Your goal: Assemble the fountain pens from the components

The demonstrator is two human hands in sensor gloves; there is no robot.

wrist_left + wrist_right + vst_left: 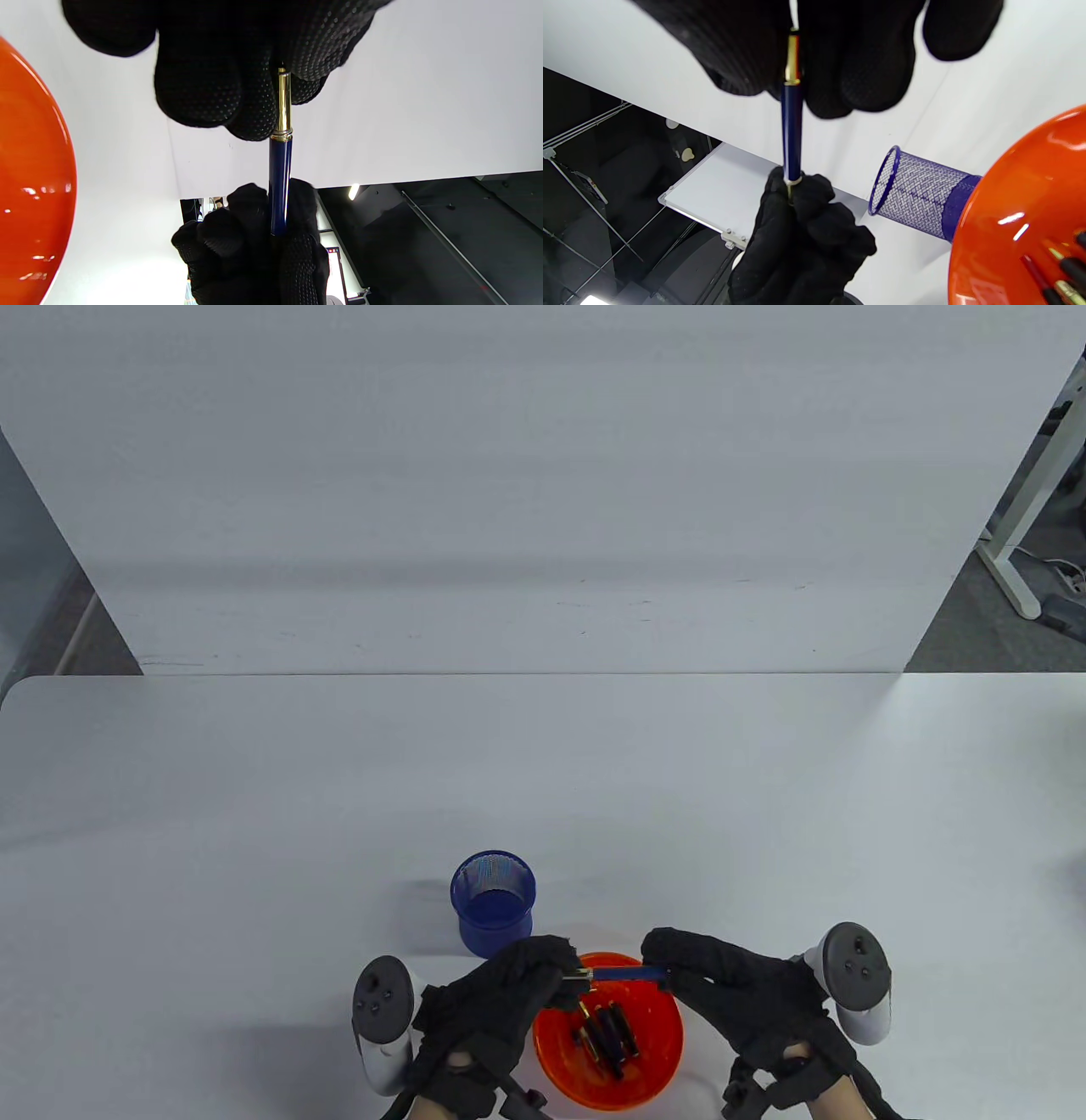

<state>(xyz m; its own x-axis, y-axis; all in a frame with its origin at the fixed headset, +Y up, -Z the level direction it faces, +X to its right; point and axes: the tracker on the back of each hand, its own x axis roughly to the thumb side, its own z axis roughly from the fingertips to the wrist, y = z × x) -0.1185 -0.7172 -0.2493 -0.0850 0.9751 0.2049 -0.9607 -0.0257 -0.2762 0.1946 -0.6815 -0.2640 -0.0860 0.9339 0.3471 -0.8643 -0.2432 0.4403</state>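
The white table [254,814] carries an orange bowl [653,1069] of dark pen parts [607,1031] and a blue mesh cup [494,903] just beyond it. Above the bowl's far rim, the left hand [501,993] and right hand [730,984] each pinch one end of a blue pen [624,975], its long axis level, running left to right, gold end toward the left hand.

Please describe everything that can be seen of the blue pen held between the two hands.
The blue pen is a slim, glossy dark blue barrel with a gold-coloured section and ring at one end. It lies about level above the orange bowl, touching neither bowl nor table. The left hand pinches one end, the right hand the other. In the left wrist view the gold end sits among the left hand's fingertips. No cap or nib shows.
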